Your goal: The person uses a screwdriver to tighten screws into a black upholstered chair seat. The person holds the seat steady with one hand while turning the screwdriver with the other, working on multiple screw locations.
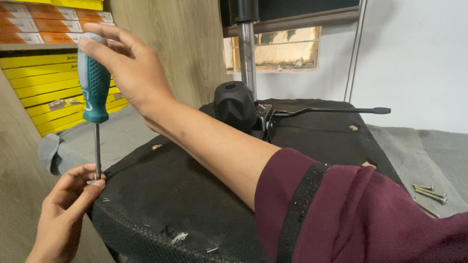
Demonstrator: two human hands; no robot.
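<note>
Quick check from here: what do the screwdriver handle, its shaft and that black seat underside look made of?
Screwdriver handle: likely moulded plastic with a rubbery grip, teal, matte with ridges. Shaft: metal, thin, grey with a dull sheen. Seat underside: looks like black woven fabric, matte, with a mesh texture at the edge and small staples showing.

Two hands steady a screwdriver upright at the edge of an upturned chair seat.

At upper left the right hand (127, 63) wraps the teal handle of the screwdriver (94, 85); at lower left the left hand (66, 207) pinches its metal shaft near the tip, against the black seat underside (195, 195). Loose screws (430, 193) lie on grey cloth at the right edge.
</note>
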